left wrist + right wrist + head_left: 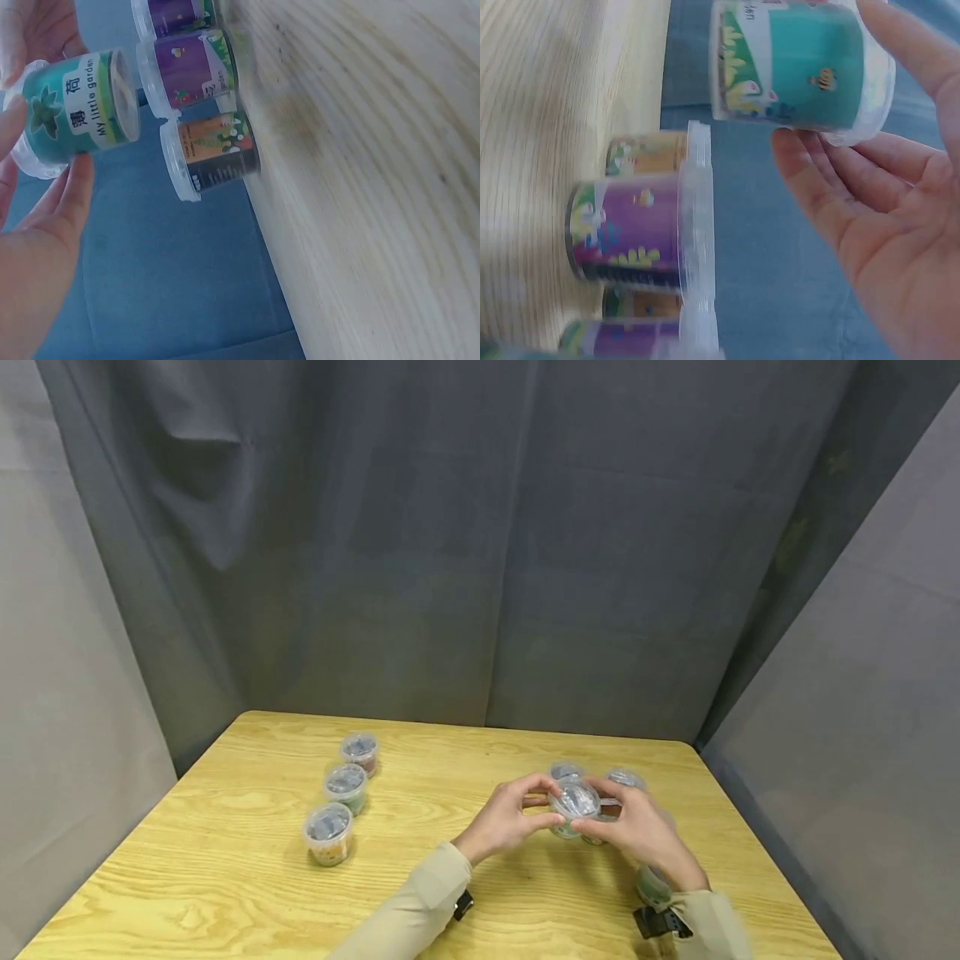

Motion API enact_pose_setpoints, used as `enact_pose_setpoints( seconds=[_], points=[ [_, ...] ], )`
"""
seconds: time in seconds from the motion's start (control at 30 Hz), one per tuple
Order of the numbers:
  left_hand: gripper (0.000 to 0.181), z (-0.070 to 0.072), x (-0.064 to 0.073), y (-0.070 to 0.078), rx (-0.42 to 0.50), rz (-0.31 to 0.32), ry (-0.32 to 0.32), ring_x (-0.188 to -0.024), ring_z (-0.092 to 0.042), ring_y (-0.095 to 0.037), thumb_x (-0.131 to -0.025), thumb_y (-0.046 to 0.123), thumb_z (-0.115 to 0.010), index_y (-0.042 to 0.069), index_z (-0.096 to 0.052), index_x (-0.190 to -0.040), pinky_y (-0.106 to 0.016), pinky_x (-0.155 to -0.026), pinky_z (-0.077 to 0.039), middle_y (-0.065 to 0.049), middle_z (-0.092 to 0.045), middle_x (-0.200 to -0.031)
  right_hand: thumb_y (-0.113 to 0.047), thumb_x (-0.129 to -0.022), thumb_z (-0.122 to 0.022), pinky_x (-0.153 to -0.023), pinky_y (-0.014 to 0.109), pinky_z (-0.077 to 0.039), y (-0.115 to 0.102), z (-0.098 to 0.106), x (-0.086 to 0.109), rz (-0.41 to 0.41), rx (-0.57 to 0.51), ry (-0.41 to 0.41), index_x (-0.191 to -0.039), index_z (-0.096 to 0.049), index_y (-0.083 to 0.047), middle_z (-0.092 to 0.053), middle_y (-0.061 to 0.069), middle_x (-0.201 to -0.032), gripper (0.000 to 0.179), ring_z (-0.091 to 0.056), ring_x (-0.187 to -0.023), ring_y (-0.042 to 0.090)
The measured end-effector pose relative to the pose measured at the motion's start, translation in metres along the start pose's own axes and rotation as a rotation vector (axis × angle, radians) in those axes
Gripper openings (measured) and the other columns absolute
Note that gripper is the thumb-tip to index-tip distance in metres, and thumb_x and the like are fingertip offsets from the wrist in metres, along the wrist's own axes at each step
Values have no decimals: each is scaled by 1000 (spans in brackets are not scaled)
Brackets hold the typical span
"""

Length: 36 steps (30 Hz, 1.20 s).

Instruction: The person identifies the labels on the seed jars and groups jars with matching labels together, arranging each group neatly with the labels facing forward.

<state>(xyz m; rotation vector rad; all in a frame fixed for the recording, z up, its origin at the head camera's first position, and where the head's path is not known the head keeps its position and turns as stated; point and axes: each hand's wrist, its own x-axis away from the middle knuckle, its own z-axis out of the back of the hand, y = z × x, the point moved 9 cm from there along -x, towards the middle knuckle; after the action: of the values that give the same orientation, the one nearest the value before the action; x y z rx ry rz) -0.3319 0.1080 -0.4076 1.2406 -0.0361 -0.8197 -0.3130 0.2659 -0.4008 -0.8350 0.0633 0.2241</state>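
A small clear plastic tub (576, 799) with a teal "My little garden" label (71, 112) is held above the table, between both hands. From its left side my left hand (504, 820) grips it with thumb and fingers around the lid. Opposite, my right hand (643, 828) holds the lid's other side the same way. In the right wrist view the teal tub (799, 67) is tilted sideways by the camera angle. Below and behind it stand tubs with purple labels (630, 229) and an orange-and-black one (217, 154), partly hidden by the hands.
Three lidded tubs form a slanting row on the left: a front one (328, 835), a middle one (346, 787) and a rear one (360, 752). Another greenish tub (652, 885) stands by the right wrist. The wooden table (450, 768) ends at a dark curtain (480, 568).
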Motion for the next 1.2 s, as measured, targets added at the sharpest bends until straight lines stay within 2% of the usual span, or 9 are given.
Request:
enact_pose_setpoints(
  seconds=[0.13, 0.3, 0.4, 0.5, 0.7, 0.83, 1.03, 1.13, 1.2],
  points=[
    [26, 13, 2, -1, 73, 12, 36, -116, -63, -23, -90, 17, -71, 15, -61, -114, -39, -101, -52, -3, -63, -121, -38, -81, -80, -73, 28, -60, -6, -6, -7, 30, -75, 48, -141, -50, -2, -55, 24, -136, 76, -66, -108, 37],
    [29, 30, 3, -3, 179, 36, 96, -119, -60, -24, -92, 16, -70, 14, -61, -119, -40, -103, -51, -6, -62, -127, -34, -83, -80, -68, 30, -58, -14, -14, -16, 27, -190, 136, -140, -51, -5, -58, 20, -134, 70, -66, -104, 34],
    [33, 39, 5, -7, 192, 47, 120, -123, -58, -24, -92, 16, -69, 14, -60, -125, -36, -102, -51, -5, -60, -131, -30, -83, -79, -68, 29, -57, -17, -23, -21, 27, -259, 159, -139, -52, -7, -61, 17, -128, 66, -66, -101, 30],
    [40, 46, 9, -11, 197, 55, 134, -123, -57, -25, -93, 16, -68, 15, -57, -132, -34, -100, -52, -6, -59, -133, -27, -85, -79, -77, 23, -56, -20, -30, -26, 30, -296, 184, -137, -55, -7, -62, 18, -127, 61, -65, -101, 23],
    [53, 55, 13, -22, 279, 73, 114, -126, -55, -28, -94, 13, -66, 13, -47, -143, -34, -103, -50, -13, -58, -137, -22, -87, -77, -82, 20, -55, -21, -39, -35, 12, -413, 209, -135, -57, -8, -62, 18, -128, 54, -63, -104, 15],
    [54, 57, 16, -28, 294, 111, 97, -129, -54, -26, -94, 18, -68, 13, -47, -144, -33, -106, -48, -11, -57, -138, -20, -87, -76, -83, 18, -54, -24, -41, -38, 16, -478, 217, -135, -57, -8, -61, 18, -128, 53, -63, -104, 9],
    [49, 62, 22, -41, 298, 196, 55, -121, -60, -22, -93, 25, -69, 14, -55, -139, -33, -101, -52, -8, -61, -132, -12, -90, -72, -62, 18, -45, -28, -47, -43, 51, -581, 211, -137, -55, -5, -64, 14, -120, 51, -63, -91, 5],
    [50, 64, 24, -43, 325, 220, 30, -119, -61, -23, -93, 26, -69, 14, -55, -139, -35, -100, -52, -9, -62, -132, -12, -91, -70, -66, 19, -48, -31, -50, -45, 78, -606, 185, -138, -54, -3, -66, 7, -117, 51, -64, -94, 5],
    [51, 64, 25, -44, 339, 225, 9, -120, -61, -23, -93, 27, -69, 13, -54, -140, -36, -102, -51, -10, -61, -133, -12, -91, -69, -75, 20, -53, -33, -52, -47, 91, -622, 166, -138, -53, -2, -67, 3, -116, 51, -65, -99, 6]
  ],
)
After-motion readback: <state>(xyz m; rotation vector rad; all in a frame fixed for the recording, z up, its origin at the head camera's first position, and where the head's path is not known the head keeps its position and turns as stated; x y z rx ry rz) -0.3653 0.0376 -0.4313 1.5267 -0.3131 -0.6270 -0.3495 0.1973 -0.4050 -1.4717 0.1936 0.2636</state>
